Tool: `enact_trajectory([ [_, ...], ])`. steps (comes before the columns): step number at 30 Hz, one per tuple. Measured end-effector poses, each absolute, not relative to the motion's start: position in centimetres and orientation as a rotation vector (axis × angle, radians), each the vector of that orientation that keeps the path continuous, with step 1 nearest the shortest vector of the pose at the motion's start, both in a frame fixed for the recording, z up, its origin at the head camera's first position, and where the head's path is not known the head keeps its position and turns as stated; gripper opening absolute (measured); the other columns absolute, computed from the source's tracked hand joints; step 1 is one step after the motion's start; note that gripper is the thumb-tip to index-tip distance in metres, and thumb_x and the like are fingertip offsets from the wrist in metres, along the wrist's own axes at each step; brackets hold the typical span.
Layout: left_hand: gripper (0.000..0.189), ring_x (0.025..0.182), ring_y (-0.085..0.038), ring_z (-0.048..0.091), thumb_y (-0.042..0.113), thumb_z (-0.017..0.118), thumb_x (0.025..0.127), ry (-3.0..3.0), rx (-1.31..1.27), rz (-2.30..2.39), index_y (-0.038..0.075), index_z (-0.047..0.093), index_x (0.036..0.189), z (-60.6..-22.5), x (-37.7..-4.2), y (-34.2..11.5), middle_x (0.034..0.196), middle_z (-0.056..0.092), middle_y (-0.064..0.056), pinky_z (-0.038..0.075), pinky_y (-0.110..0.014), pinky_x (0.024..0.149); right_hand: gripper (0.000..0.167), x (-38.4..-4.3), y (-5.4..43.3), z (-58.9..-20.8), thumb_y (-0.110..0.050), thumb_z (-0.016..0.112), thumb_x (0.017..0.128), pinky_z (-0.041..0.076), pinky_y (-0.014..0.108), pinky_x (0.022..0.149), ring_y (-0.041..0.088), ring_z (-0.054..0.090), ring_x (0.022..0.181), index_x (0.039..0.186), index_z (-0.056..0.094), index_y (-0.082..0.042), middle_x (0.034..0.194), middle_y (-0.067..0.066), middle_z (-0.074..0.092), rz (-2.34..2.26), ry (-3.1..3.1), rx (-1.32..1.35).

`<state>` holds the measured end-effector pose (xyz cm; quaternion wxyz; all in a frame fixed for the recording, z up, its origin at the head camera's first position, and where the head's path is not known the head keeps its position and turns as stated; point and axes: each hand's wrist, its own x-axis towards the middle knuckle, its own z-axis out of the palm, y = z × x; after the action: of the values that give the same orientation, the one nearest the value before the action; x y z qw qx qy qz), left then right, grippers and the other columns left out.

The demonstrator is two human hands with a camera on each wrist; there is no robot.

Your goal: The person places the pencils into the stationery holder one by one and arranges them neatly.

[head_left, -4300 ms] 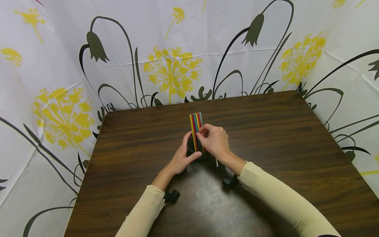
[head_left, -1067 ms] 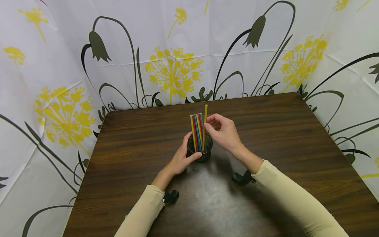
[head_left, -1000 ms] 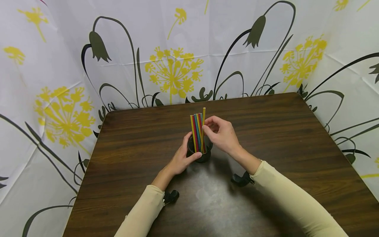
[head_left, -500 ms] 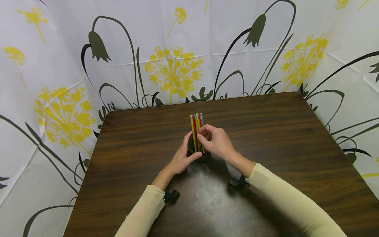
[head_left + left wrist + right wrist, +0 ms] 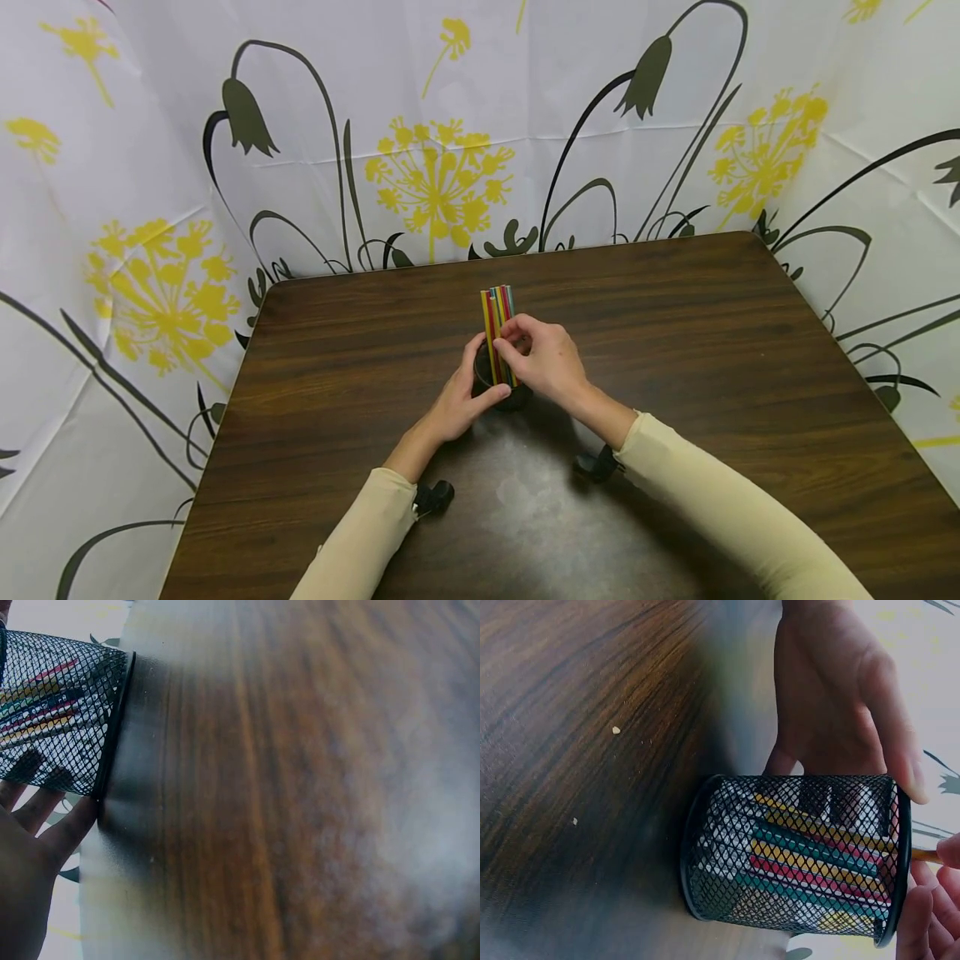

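A black mesh pencil cup stands upright on the table, with several coloured pencils in yellow, red and teal leaning in it. My left hand holds the cup from the left, thumb at the near side and fingers round the far side; the left wrist view shows fingertips low against the mesh. Over the cup's right side, my right hand pinches a yellow pencil between thumb and fingers. That pencil's lower part is down inside the cup among the others. My right hand hides part of the bundle and rim.
The dark wood-grain table reaches back to a flower-printed white curtain. Two tiny pale crumbs, one of them a light crumb, lie on the table. Black wrist cameras, such as the left camera, hang under both wrists.
My right hand has brought the yellow pencil leftward and down from standing high over the cup's right side, so its top now sits level with the bundle. My left hand has stayed on the cup.
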<state>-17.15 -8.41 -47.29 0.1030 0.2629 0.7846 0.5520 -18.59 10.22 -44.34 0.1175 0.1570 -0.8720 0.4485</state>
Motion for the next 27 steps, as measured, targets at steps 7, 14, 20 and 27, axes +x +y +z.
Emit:
enact_trajectory([
  [7, 0.08, 0.132, -0.038, 0.039, 0.012, 0.062, 0.095, 2.315, 0.78, 1.632, 0.004, 0.009, 0.154, -47.4, -17.18, -8.38, 0.149, 0.034, -0.024, 0.026, -0.059, 0.108, 0.01, -19.1, 9.78, -44.55, -0.023, 0.073, 0.088, 0.047, 0.026, 0.053, 0.003, 0.062, 0.062, 0.091, 0.07, -0.015, 0.079, -0.008, 0.069, 1.22, -2.551, 0.389],
  [14, 0.077, 0.129, -0.039, 0.043, 0.011, 0.061, 0.096, 2.293, 0.8, 1.651, 0.006, 0.01, 0.154, -47.4, -17.21, -8.35, 0.146, 0.038, -0.023, 0.029, -0.057, 0.107, 0.01, -19.36, 9.47, -44.57, -0.026, 0.074, 0.087, 0.046, 0.028, 0.051, 0.002, 0.058, 0.059, 0.087, 0.071, -0.017, 0.075, -0.01, 0.068, 1.15, -2.564, 0.315],
  [20, 0.077, 0.128, -0.04, 0.043, 0.011, 0.061, 0.096, 2.284, 0.812, 1.659, 0.007, 0.01, 0.154, -47.48, -17.27, -8.36, 0.146, 0.038, -0.023, 0.031, -0.057, 0.106, 0.011, -19.54, 9.32, -44.46, -0.027, 0.075, 0.086, 0.045, 0.028, 0.05, 0.002, 0.058, 0.058, 0.085, 0.071, -0.017, 0.073, -0.01, 0.068, 1.11, -2.564, 0.288],
  [27, 0.077, 0.125, -0.035, 0.047, 0.009, 0.061, 0.096, 2.276, 0.844, 1.671, 0.008, 0.011, 0.154, -47.71, -17.39, -8.31, 0.143, 0.042, -0.021, 0.034, -0.054, 0.105, 0.011, -19.62, 9.17, -44.3, -0.029, 0.075, 0.086, 0.043, 0.028, 0.048, 0.003, 0.056, 0.054, 0.085, 0.072, -0.018, 0.072, -0.01, 0.068, 1.032, -2.564, 0.277],
])
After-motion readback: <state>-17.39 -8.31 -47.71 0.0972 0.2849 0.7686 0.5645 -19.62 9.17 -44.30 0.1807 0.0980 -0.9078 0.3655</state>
